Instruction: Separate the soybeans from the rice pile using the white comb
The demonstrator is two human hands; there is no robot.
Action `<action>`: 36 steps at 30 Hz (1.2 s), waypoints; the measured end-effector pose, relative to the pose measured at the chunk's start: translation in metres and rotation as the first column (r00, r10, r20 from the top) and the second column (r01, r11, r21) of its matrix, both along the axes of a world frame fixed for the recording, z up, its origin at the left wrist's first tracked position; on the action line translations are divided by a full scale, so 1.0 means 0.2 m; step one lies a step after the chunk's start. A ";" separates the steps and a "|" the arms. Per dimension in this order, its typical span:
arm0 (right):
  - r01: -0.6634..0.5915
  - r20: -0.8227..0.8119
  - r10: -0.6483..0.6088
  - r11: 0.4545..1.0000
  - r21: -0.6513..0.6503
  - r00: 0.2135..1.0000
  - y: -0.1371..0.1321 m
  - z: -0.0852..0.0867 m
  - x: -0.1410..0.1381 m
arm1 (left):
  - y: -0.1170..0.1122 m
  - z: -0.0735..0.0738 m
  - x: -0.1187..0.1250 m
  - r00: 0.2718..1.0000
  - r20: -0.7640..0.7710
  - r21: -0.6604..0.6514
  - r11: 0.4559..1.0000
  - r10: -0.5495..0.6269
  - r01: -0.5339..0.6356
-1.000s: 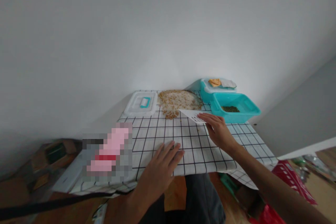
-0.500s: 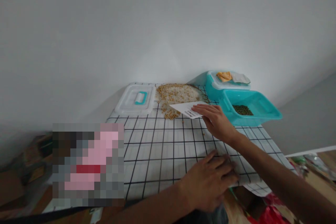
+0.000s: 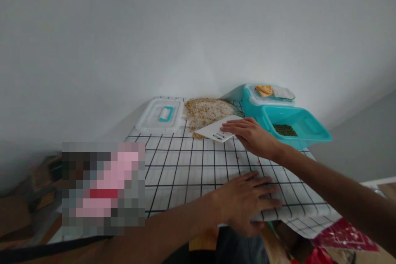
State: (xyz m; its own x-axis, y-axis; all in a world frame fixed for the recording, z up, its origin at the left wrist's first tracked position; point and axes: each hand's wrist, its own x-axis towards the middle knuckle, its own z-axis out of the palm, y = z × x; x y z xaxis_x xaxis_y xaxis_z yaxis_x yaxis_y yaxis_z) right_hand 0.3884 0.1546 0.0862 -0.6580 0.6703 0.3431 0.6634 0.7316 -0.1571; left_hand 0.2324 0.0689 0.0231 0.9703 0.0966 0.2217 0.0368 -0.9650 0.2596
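Between the thumb and fingers of my right hand is a flat white card with slots cut near one edge. The card is tilted over the near edge of a heap of mixed grain, pale grains with yellow kernels, and hides part of it. My left hand rests at the table's front edge with its fingers spread, holding nothing. To the right of the card stands an open turquoise bin with small green beans in its bottom.
A clear lid with a turquoise handle lies left of the heap. Behind the open bin, a lidded turquoise box bears an orange cloth and a whitish cloth. A checked cloth covers the table against the wall.
My right hand and the card have shifted slightly left, and the card has turned a little. My left hand's fingers have spread wider on the tabletop.
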 end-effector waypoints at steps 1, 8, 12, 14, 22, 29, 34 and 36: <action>-0.003 0.008 0.003 1.000 0.002 1.000 0.01 0.00 0.00 | -0.01 0.00 0.00 1.000 0.010 -0.016 1.000 -0.006 0.006; 0.033 0.015 -0.034 0.998 0.052 0.999 0.03 -0.03 -0.02 | -0.02 0.06 -0.36 0.948 0.098 -0.273 0.925 0.301 -0.266; 0.028 0.054 -0.033 0.997 0.078 0.998 0.05 -0.09 -0.10 | 0.08 0.06 -0.66 0.766 0.071 -0.191 0.762 0.639 -0.618; 0.021 0.069 -0.027 0.996 0.085 0.997 0.06 -0.13 -0.15 | 0.12 0.05 -0.75 0.684 0.062 -0.167 0.683 0.727 -0.711; 0.058 0.106 -0.070 0.992 0.107 0.992 0.03 -0.24 -0.23 | 0.09 -0.03 -0.79 0.612 0.052 -0.123 0.613 0.789 -0.780; 0.085 0.135 -0.095 0.993 0.078 0.986 -0.07 -0.26 -0.18 | 0.07 -0.02 -0.80 0.626 0.054 -0.080 0.628 0.778 -0.774; 0.088 0.086 -0.091 0.995 0.042 0.992 -0.15 -0.28 -0.11 | 0.03 -0.02 -0.84 0.640 0.025 -0.072 0.640 0.768 -0.765; 0.087 0.071 -0.089 0.996 0.031 0.993 -0.18 -0.29 -0.08 | 0.02 -0.03 -0.85 0.640 0.011 -0.063 0.639 0.768 -0.766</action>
